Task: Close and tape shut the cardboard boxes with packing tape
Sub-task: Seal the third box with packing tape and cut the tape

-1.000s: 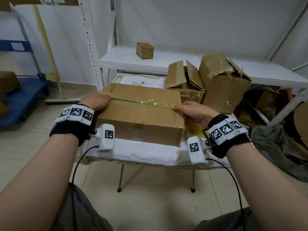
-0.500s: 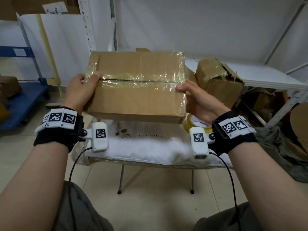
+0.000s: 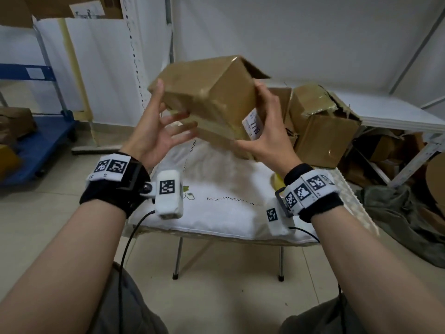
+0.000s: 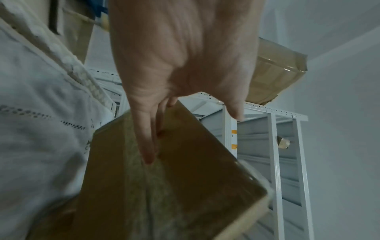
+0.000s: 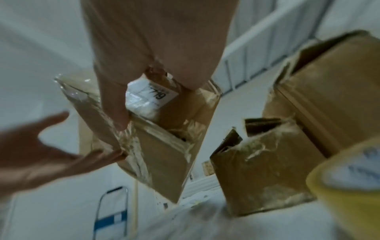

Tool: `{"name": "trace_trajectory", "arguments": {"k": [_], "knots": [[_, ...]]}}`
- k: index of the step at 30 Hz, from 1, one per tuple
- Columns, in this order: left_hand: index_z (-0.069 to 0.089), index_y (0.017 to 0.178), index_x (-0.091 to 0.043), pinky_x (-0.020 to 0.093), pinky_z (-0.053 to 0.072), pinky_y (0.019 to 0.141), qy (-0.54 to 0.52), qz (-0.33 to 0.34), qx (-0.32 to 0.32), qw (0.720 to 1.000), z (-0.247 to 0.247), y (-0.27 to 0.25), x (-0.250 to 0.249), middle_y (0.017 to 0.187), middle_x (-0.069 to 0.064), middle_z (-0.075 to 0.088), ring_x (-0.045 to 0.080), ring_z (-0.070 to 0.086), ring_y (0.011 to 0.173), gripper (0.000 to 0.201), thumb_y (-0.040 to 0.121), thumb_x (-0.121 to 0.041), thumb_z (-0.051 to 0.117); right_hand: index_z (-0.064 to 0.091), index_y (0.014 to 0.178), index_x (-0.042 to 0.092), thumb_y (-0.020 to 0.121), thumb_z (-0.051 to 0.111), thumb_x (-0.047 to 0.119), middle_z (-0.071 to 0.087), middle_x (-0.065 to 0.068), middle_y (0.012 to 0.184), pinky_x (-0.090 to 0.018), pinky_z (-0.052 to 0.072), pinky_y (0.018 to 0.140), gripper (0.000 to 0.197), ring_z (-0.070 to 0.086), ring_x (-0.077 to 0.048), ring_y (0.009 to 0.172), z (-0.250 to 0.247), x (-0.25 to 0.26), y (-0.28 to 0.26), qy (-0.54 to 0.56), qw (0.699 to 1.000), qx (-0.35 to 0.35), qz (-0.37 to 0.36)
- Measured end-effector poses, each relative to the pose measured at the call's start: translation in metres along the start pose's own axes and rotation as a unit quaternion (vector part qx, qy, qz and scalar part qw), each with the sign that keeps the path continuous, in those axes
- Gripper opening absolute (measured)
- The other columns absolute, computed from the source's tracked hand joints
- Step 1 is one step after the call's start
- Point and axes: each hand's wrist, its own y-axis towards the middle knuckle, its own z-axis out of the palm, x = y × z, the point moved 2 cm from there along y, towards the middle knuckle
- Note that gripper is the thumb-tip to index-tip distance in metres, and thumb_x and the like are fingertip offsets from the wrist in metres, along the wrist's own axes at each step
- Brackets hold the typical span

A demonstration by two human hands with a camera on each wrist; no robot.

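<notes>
Tilting cardboard box (image 3: 212, 92) between left hand (image 3: 154, 138) and right hand (image 3: 267, 138)

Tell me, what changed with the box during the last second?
The cardboard box rose from the white cloth and turned, one end now toward the camera. The left hand and right hand hold it in the air. The opened boxes stayed put.

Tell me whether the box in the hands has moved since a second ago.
Yes. The box has gone up off the white cushion and turned on its way, now held in the air between both hands.
</notes>
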Motion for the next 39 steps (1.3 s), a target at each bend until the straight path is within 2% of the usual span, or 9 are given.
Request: {"name": "trace_trajectory", "arguments": {"k": [3,8,11,14,18,23,27,33,39], "knots": [[0.046,0.142,-0.016,0.047,0.057,0.089,-0.007,-0.021,0.013,1.0,-0.001,0.001,0.005,0.126,0.019,0.062,0.033,0.069,0.108,0.068,0.092,-0.063,0.052,0.03,0.156,0.02,0.064,0.091,0.022,0.039,-0.004,0.144,-0.055,0.036,0.113,0.11,0.039,-0.016,0.127,0.014,0.004,-0.001,-0.138,0.988,0.031,-0.064],[0.058,0.126,-0.017,0.047,0.059,0.087,0.016,-0.065,-0.003,0.998,-0.011,0.006,0.016,0.087,0.006,0.078,0.025,0.072,0.1,0.043,0.096,-0.049,0.056,0.029,0.156,0.026,0.06,0.094,0.025,0.041,-0.002,0.139,-0.037,0.029,0.108,0.115,0.038,-0.018,0.117,0.024,0.003,-0.007,-0.262,0.956,0.071,-0.11],[0.061,0.126,-0.016,0.04,0.062,0.074,0.075,-0.116,-0.02,0.99,-0.022,0.012,0.024,0.106,0.015,0.073,0.025,0.072,0.094,0.041,0.098,-0.046,0.055,0.026,0.157,0.029,0.06,0.094,0.027,0.042,-0.002,0.136,-0.03,0.025,0.098,0.118,0.036,-0.016,0.112,0.029,0.0,-0.013,-0.306,0.938,0.116,-0.113],[0.064,0.127,-0.019,0.031,0.058,0.06,0.196,-0.13,-0.056,0.97,-0.035,0.015,0.023,0.125,0.013,0.061,0.022,0.067,0.088,0.048,0.096,-0.054,0.056,0.031,0.153,0.033,0.065,0.093,0.027,0.044,-0.002,0.134,-0.035,0.04,0.091,0.107,0.041,-0.018,0.11,0.039,0.001,-0.02,-0.321,0.924,0.179,-0.109],[0.058,0.132,-0.029,0.047,0.053,0.091,0.298,-0.152,-0.017,0.942,-0.042,0.012,0.02,0.137,0.009,0.052,0.033,0.058,0.115,0.091,0.065,-0.09,0.056,0.041,0.146,0.027,0.087,0.077,0.027,0.044,-0.004,0.133,-0.04,0.051,0.084,0.07,0.045,-0.02,0.111,0.056,0.004,-0.029,-0.282,0.919,0.263,-0.08],[0.019,0.151,-0.051,0.053,0.035,0.112,0.425,-0.088,0.086,0.897,-0.033,0.004,0.02,0.159,-0.008,0.03,0.023,0.039,0.139,0.13,0.044,-0.066,0.09,0.041,0.145,0.019,0.099,0.058,0.042,0.043,-0.004,0.144,-0.04,0.047,0.088,0.055,0.055,-0.026,0.12,0.063,0.001,-0.032,-0.241,0.917,0.317,0.019],[0.015,0.158,-0.028,0.03,0.03,0.111,0.571,-0.007,0.074,0.818,-0.023,0.0,0.028,0.159,0.001,0.029,0.015,0.033,0.139,0.133,0.053,-0.045,0.095,0.062,0.123,0.014,0.099,0.059,0.025,0.063,-0.003,0.114,-0.04,0.049,0.087,0.027,0.06,-0.022,0.105,0.063,0.014,-0.024,-0.193,0.949,0.25,0.018],[0.008,0.157,-0.031,0.034,0.04,0.102,0.554,-0.035,0.052,0.83,-0.022,-0.012,0.01,0.152,0.005,0.038,0.018,0.052,0.119,0.098,0.084,-0.028,0.074,0.071,0.108,0.021,0.092,0.068,0.007,0.063,0.01,0.108,-0.024,0.056,0.087,0.022,0.055,0.004,0.082,0.036,0.02,-0.008,-0.147,0.987,0.06,0.029],[0.03,0.147,-0.026,0.045,0.062,0.071,0.499,-0.092,0.033,0.861,-0.024,-0.019,0.009,0.116,0.011,0.06,0.026,0.066,0.095,0.064,0.089,-0.007,0.051,0.063,0.123,0.023,0.076,0.074,-0.003,0.047,-0.006,0.135,-0.037,0.032,0.107,0.054,0.034,-0.022,0.129,0.018,0.009,-0.008,-0.359,0.931,-0.06,0.024]]}}
